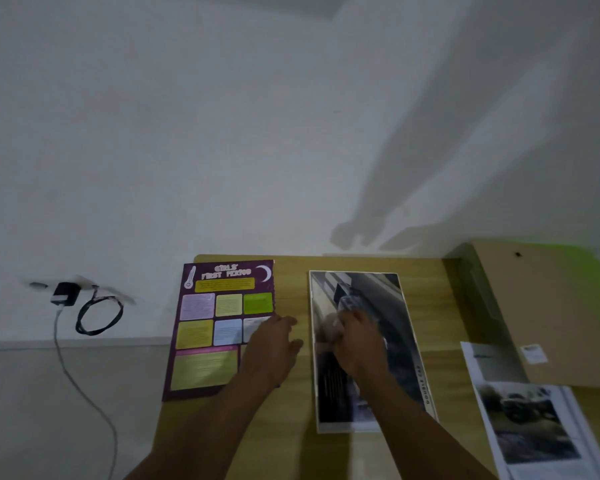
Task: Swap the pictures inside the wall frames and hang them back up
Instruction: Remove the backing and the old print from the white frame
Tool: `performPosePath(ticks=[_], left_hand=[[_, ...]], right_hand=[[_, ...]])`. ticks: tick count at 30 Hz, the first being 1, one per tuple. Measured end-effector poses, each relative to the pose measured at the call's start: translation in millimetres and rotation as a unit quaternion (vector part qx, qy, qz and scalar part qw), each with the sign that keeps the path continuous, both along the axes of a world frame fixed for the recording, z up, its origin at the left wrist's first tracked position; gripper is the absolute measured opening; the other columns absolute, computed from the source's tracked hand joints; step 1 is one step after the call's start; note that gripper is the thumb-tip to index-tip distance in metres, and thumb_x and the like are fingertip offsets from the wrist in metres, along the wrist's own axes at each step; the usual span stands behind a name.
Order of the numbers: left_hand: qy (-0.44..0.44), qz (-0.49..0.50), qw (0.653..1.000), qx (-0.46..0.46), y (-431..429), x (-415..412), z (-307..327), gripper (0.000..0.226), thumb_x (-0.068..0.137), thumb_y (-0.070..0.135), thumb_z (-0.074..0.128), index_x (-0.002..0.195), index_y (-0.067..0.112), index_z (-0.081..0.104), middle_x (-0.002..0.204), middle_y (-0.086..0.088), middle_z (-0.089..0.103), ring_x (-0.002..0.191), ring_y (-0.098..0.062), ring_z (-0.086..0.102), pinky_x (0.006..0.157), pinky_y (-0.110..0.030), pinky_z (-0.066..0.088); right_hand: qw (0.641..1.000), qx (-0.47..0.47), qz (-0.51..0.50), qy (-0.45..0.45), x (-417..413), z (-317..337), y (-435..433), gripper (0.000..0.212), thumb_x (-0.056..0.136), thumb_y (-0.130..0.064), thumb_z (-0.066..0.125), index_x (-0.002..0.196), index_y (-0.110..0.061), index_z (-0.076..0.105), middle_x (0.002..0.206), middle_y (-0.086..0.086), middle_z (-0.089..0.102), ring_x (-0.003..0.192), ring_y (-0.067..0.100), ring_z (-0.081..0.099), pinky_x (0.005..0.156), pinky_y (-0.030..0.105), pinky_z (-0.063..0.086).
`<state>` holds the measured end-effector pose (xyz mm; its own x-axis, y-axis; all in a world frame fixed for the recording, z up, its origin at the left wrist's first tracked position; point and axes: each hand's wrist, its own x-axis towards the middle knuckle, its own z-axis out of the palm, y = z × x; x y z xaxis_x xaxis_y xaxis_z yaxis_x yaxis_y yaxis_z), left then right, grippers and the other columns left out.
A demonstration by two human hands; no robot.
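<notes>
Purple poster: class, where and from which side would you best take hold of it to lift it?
Pinch the purple poster at its long left edge, coming from the left: it lies flat, but that edge seems to jut past the table, leaving room for a thumb beneath.

Wooden table (291,282): light yellow-brown top, back edge against the wall.

Landmark: white-framed picture (371,289), mid-table, face up, long side running away from the viewer.
- Left of it, apart: purple poster (219,306), face up, its left edge slightly overhanging the table's left side.
- Right of it, toward the back: brown backing board (551,306), with a white sticker (534,353) near its front edge.
- Right of it, toward the front: printed sheet (534,427) with a dark photo, far corner tucked under the board.
</notes>
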<state>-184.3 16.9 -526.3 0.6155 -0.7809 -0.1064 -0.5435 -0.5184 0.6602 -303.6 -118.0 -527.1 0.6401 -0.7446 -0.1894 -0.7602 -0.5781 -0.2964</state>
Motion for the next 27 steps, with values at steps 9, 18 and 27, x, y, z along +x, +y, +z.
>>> performPosePath(ticks=[9, 18, 27], left_hand=[[-0.034, 0.011, 0.994, 0.107, -42, -68, -12, 0.029, 0.082, 0.029, 0.071, 0.106, 0.020, 0.059, 0.111, 0.001, 0.051, 0.085, -0.010, 0.049, 0.070, -0.020, 0.040], [-0.030, 0.106, 0.988, 0.109, -47, -84, -22, 0.030, 0.082, 0.025, 0.072, 0.109, 0.022, 0.060, 0.106, 0.002, 0.060, 0.092, -0.012, 0.058, 0.079, -0.024, 0.052], [0.004, 0.185, 0.979, 0.087, -52, -93, -27, 0.022, 0.082, 0.028, 0.072, 0.100, 0.019, 0.062, 0.096, 0.001, 0.066, 0.083, -0.009, 0.063, 0.074, -0.026, 0.056]], right_hand=[[0.992, 0.030, -0.093, 0.078, -68, -15, -39, 0.084, 0.086, -0.063, 0.057, 0.149, -0.018, 0.024, 0.153, 0.021, 0.027, 0.143, 0.039, 0.025, 0.113, 0.054, 0.030], [0.994, 0.075, -0.051, -0.061, -94, -16, -54, 0.047, 0.093, -0.033, 0.063, 0.135, -0.022, 0.044, 0.129, 0.000, 0.060, 0.120, 0.020, 0.057, 0.105, 0.041, 0.045], [0.994, 0.092, -0.029, -0.041, -101, -25, -63, 0.066, 0.090, -0.033, 0.068, 0.144, -0.015, 0.036, 0.146, 0.004, 0.044, 0.136, 0.024, 0.039, 0.113, 0.033, 0.035]])
